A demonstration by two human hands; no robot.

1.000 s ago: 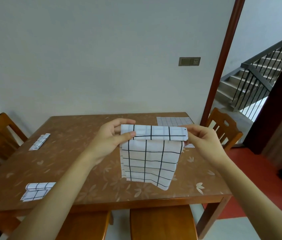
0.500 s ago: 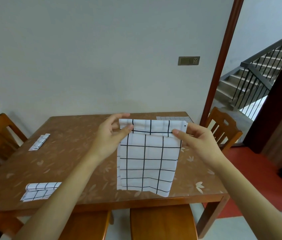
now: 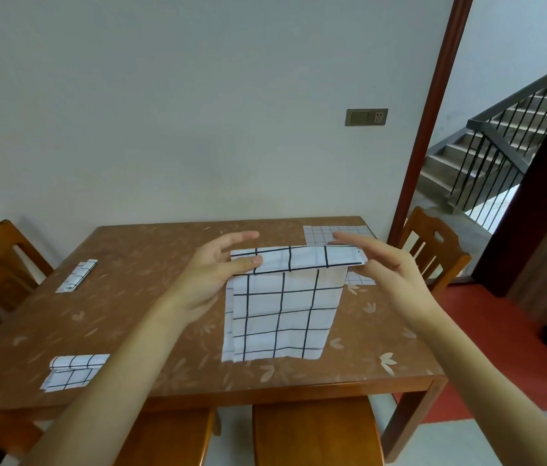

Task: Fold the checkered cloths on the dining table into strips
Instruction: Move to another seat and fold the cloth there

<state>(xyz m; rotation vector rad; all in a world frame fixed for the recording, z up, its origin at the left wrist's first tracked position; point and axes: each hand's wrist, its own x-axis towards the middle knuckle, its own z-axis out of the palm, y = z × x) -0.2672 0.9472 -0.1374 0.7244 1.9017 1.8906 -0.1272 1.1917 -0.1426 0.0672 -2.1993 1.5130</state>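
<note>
**Both hands pinching the folded band of a checkered cloth**

The left hand [image 3: 211,274] is pinching the left end of the checkered cloth [image 3: 282,314]. Its thumb is pressing on the front of the folded top band, and its fingers are stretching out almost straight behind it. The right hand [image 3: 396,277] is holding the band's right end, with its long fingers reaching along the far edge and its thumb tucking in below; the hand is only narrowly open around the fabric.

The cloth is sitting at the middle of the dining table [image 3: 151,264], right of centre. Its unfolded part is spreading from the band toward the near edge.

A folded strip [image 3: 77,275] is lying at the far left and a half-rolled cloth [image 3: 73,369] at the near left, both well apart from the hands. A fine-grid cloth [image 3: 339,232] is lying flat at the far right corner, just beyond the right fingers. A wall plate [image 3: 367,117] is showing above the table, and a chair [image 3: 433,250] is standing to the right.
</note>
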